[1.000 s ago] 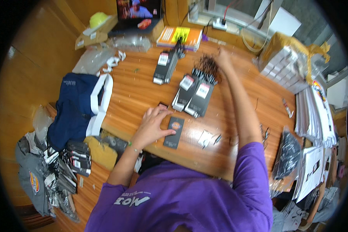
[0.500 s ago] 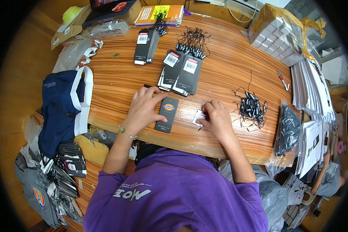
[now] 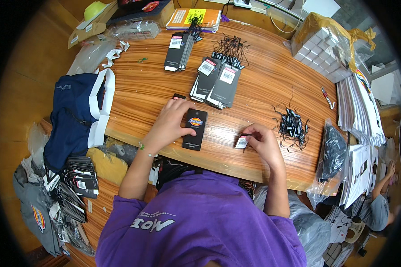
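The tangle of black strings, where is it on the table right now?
In the head view, the tangle of black strings lies on the wooden table toward the person's right, just beyond the right hand and beside a clear bag of black items.

Small tag (image 3: 242,141) half hidden under right hand (image 3: 262,143), print unreadable

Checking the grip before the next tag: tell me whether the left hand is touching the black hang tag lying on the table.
Touching. The head view shows the left hand lying flat on the black hang tag, its thumb across the tag's left edge.
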The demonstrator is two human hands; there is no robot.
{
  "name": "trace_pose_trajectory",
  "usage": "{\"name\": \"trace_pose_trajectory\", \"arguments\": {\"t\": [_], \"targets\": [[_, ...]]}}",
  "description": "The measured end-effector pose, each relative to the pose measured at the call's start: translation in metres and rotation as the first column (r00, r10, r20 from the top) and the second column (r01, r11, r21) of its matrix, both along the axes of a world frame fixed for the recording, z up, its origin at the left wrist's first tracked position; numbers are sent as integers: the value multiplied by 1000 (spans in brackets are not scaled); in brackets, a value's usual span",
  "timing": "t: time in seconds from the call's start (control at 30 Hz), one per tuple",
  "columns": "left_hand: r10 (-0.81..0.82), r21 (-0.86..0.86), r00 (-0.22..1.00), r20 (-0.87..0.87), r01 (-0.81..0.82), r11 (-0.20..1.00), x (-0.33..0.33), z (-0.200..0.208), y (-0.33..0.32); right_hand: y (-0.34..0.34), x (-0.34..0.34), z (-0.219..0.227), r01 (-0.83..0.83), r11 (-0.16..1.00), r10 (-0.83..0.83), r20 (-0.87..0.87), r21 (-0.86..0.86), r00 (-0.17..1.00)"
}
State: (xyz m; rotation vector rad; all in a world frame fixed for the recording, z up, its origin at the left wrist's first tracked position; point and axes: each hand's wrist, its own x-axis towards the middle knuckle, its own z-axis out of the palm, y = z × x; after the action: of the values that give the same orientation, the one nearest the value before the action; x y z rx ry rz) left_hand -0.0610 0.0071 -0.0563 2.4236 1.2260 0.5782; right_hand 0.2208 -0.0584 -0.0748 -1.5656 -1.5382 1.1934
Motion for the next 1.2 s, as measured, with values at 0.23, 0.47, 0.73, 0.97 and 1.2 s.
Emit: {"name": "trace_pose_trajectory", "arguments": {"t": [0.23, 0.47, 0.73, 0.97, 1.2], "targets": [[383, -656, 651, 656, 239, 716, -6, -6, -11, -14, 13, 29, 165, 976, -150, -111, 143, 982], [337, -704, 674, 658, 391, 593, 29, 8, -46, -22, -67, 31, 19, 860, -38, 25, 510, 999], [334, -638, 660, 673, 289, 713, 28, -1, -49, -7, -24, 11, 222, 876, -283, 84, 427, 956], [315, -666, 656, 686, 392, 634, 41, -3, -47, -2, -6, -6, -22, 920, -253, 635, 391, 730], [302, -683, 648, 699, 478, 552, 52, 7, -49, -2, 0, 2, 258, 965, -243, -212, 48, 947]]}}
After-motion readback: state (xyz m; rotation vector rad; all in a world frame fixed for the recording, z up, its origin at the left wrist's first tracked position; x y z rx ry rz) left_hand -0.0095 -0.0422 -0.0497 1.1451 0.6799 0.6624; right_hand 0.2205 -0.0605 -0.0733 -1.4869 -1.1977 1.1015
